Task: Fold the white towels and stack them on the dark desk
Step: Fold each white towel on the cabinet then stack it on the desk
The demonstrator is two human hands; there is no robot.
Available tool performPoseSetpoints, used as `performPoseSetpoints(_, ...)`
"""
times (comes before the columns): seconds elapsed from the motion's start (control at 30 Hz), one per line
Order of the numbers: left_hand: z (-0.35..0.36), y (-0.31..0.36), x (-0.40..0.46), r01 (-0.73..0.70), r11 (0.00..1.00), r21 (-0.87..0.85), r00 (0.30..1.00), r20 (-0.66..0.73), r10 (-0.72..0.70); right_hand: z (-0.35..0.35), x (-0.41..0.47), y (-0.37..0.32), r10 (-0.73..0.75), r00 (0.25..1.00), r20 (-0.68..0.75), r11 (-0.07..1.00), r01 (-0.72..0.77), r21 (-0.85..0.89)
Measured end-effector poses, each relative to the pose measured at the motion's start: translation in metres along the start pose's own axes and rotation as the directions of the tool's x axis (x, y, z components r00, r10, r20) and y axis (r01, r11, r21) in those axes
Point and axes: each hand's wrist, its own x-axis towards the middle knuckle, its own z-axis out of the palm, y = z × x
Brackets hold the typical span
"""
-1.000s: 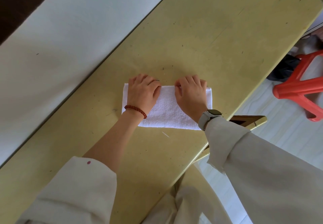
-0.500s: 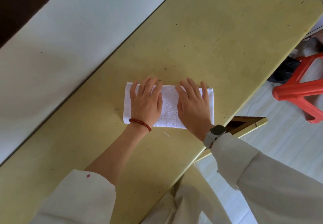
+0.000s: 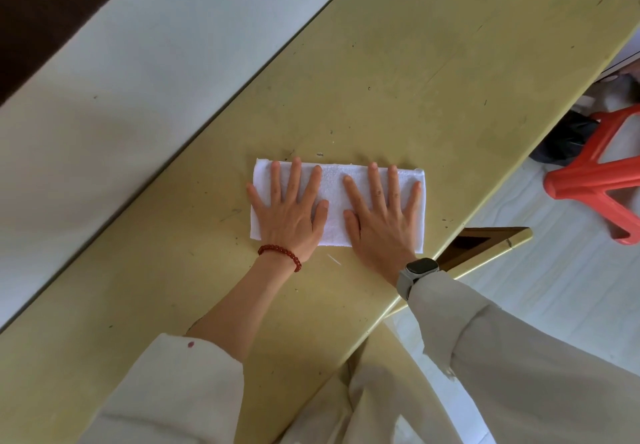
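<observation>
— Where was the white towel (image 3: 334, 206)?
— It lay folded into a long flat rectangle on the yellowish desk (image 3: 398, 62), near the desk's right edge.
— And the hands?
— Both were flat on top of it, palms down, fingers straight and spread. The left hand (image 3: 289, 213) covered the left half, its little finger just over the towel's left edge; the right hand (image 3: 382, 221) covered the right half. A strip of towel showed between the two thumbs.
— Anything on the wrists?
— A red bead bracelet (image 3: 281, 254) on the left, a grey smartwatch (image 3: 417, 270) on the right, with pale sleeves (image 3: 519, 367) below.
— What lay beyond?
— A pale wall (image 3: 121, 79) ran along the desk's far side, and a red plastic stool (image 3: 595, 180) stood on the light floor (image 3: 554, 287) to the right.
</observation>
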Motion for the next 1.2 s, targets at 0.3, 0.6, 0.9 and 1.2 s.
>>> performPoseSetpoints(0.3,-0.014,-0.028,-0.034,0.347,0.900,-0.264,0.870,-0.267,-0.414,-0.011,-0.007,-0.020,-0.154,0.977,-0.147,0.969,0.178,0.171)
performPoseSetpoints(0.6,-0.025,-0.037,-0.018,0.601,0.638,-0.481,0.749,0.062,-0.659,0.005,-0.009,-0.025,-0.163,0.978,-0.129,0.967,0.185,0.177)
performPoseSetpoints(0.9,-0.034,-0.023,-0.015,0.565,0.805,-0.181,0.818,-0.001,-0.575,0.000,-0.007,-0.025,-0.100,0.992,-0.078,0.909,0.123,0.398)
performPoseSetpoints(1.2,-0.043,0.003,-0.028,-0.017,0.824,-0.566,0.948,-0.272,-0.166,-0.053,0.020,-0.010,0.209,0.889,0.406,0.145,-0.439,0.886)
